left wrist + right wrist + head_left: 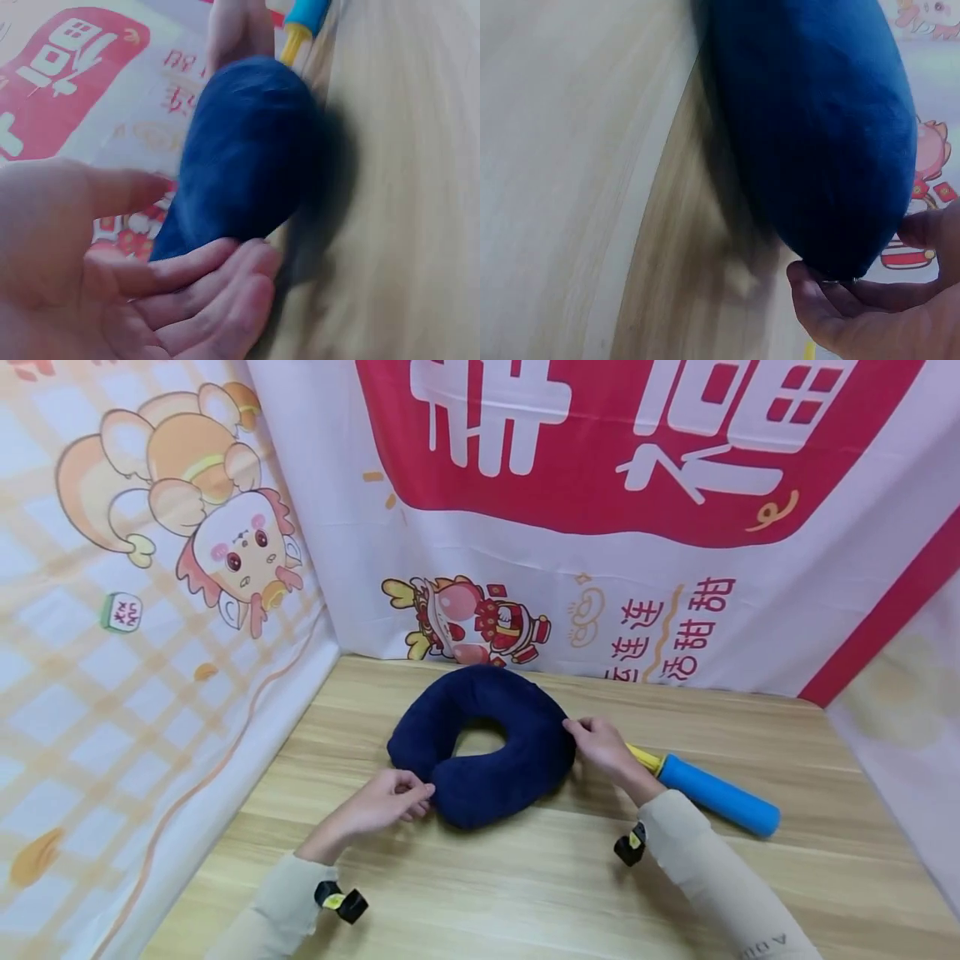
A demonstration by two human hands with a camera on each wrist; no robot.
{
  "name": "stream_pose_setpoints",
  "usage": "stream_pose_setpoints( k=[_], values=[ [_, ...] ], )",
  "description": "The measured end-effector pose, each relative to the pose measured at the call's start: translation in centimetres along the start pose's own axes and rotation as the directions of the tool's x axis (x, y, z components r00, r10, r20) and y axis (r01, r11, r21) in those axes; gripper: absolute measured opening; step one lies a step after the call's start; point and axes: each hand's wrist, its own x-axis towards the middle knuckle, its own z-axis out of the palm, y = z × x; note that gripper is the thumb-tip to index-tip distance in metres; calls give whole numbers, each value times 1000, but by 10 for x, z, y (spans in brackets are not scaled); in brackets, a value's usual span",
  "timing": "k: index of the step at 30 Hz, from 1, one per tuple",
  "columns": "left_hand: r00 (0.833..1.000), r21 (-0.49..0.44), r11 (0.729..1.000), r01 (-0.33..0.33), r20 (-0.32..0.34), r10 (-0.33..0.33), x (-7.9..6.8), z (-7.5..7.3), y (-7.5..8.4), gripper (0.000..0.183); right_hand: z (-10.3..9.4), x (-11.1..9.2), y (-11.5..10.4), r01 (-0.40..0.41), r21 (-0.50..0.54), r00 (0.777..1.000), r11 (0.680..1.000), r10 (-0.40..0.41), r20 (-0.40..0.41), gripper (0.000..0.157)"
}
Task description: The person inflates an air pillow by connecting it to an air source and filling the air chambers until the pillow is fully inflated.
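Observation:
A dark navy U-shaped neck pillow (517, 710) lies on the wooden table, its two ends towards the lower left. My right hand (603, 747) pinches the pillow's outer right edge; in the right wrist view the thumb and fingers (802, 281) close around the narrow end of the blue fabric (817, 135). At the near end of the pillow is my left hand (390, 797). The left wrist view shows its thumb and fingers (240, 315) spread apart beside the rounded pillow end (247, 150), the fingertips close against its underside.
Right of the pillow, partly behind my right wrist, lies a blue cylinder with a yellow end (720, 793), resembling a hand pump. Printed cloth hangs along the back (345, 543) and left side (150, 693). Wood-grain tabletop (480, 893) stretches in front of the pillow.

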Motion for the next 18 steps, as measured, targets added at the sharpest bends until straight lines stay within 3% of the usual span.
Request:
stream_pose_setpoints(
  k=[2,4,7,9,11,13,18],
  values=[
    [999,47,999,-5,-45,7,2,-10,0,35,-5,-4,2,8,-42,1000,999,-7,15,51],
    [988,112,993,24,-154,-6,5,-27,-2,34,-8,-14,2,21,-92,999,996,-18,35,53],
    [946,157,983,91,-321,-36,14,-50,-9,38,-9,-35,-1,42,-145,994,989,-28,101,56],
    [922,153,980,126,-383,-59,24,-59,-15,43,-5,-49,-4,69,-133,986,989,-47,159,54],
    [914,132,982,136,-398,-73,37,-61,-20,48,3,-60,-7,88,-108,973,990,-63,220,53],
    [921,103,986,130,-380,-81,48,-58,-24,51,11,-67,-9,96,-90,967,991,-72,245,53],
    [928,65,990,126,-361,-94,60,-42,-22,50,18,-67,-12,45,-82,983,996,-30,180,53]
  ],
)
